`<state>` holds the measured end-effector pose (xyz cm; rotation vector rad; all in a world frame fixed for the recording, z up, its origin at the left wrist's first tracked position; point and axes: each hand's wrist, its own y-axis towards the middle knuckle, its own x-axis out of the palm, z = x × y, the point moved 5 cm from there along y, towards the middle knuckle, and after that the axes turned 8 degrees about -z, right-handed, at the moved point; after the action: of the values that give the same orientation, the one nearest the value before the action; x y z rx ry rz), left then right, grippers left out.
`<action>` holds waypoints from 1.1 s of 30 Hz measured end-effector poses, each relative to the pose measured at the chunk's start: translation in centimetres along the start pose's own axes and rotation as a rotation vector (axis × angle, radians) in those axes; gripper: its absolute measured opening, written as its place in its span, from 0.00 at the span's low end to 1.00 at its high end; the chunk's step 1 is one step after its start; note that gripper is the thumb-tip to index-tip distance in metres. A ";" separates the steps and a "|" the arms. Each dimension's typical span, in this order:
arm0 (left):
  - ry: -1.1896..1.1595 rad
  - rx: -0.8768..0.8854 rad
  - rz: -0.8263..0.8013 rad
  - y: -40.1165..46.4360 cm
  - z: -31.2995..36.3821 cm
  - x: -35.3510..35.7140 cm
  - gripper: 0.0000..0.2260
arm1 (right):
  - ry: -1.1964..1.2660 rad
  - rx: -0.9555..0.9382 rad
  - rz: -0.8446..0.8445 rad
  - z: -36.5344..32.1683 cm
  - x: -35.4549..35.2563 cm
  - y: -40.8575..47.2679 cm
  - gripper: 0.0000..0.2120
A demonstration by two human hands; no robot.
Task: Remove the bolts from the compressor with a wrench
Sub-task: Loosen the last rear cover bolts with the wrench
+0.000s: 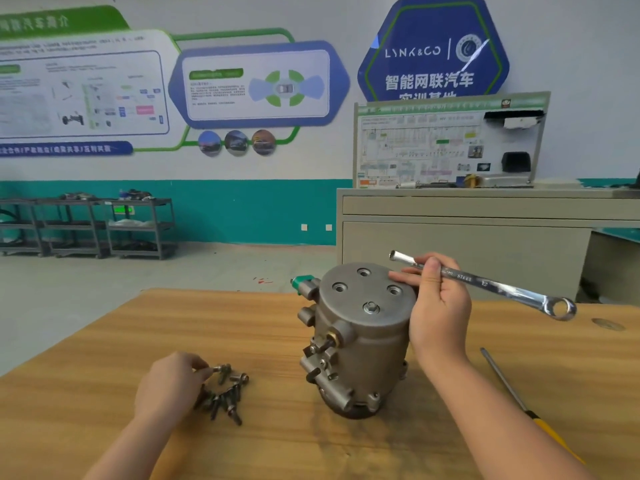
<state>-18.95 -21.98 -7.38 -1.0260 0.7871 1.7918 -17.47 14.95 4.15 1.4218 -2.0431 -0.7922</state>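
Under the right hand (438, 306), the compressor (360, 337) stood upright on the table (86, 368); its fingers held the wrench (485, 282) and touched the top plate. The left hand (169, 386) pinched a bolt (221, 369) at the loose pile (225, 400) just beyond its fingertips. One bolt (371, 308) seemingly remained on top; next, the ring end needed seating over it.

Bright, even indoor light leaves only faint shadows on the bench (242, 323), the wrench (498, 284) glints with glare, and wall posters look soft (wide-angle bending at edges).
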 end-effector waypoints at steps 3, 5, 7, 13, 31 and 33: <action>0.041 -0.017 -0.059 -0.1 -0.2 0.3 0.07 | -0.024 -0.008 0.016 0.2 -0.2 0.1 0.20; 0.037 -0.029 -0.072 -0.6 0.1 0.0 0.14 | -0.039 -0.009 0.019 0.6 -0.4 0.2 0.20; -0.029 0.030 -0.017 -1.5 1.7 -1.1 0.23 | -0.042 -0.012 0.023 1.0 -0.6 0.3 0.21; -0.719 0.691 -0.162 -7.2 16.4 -6.3 0.27 | 0.116 0.090 -0.034 1.0 -1.3 0.8 0.18; -0.252 0.633 -0.049 -8.9 21.7 -5.5 0.21 | -0.119 -0.017 -0.509 -6.0 -4.4 -3.5 0.12; -0.195 0.610 -0.060 -9.0 22.0 -5.5 0.22 | -0.122 0.001 -0.508 -6.3 -4.3 -3.7 0.08</action>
<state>-16.26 -2.17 6.65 -0.4605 1.0734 1.4323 -9.33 16.99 5.52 1.9702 -1.7789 -1.1013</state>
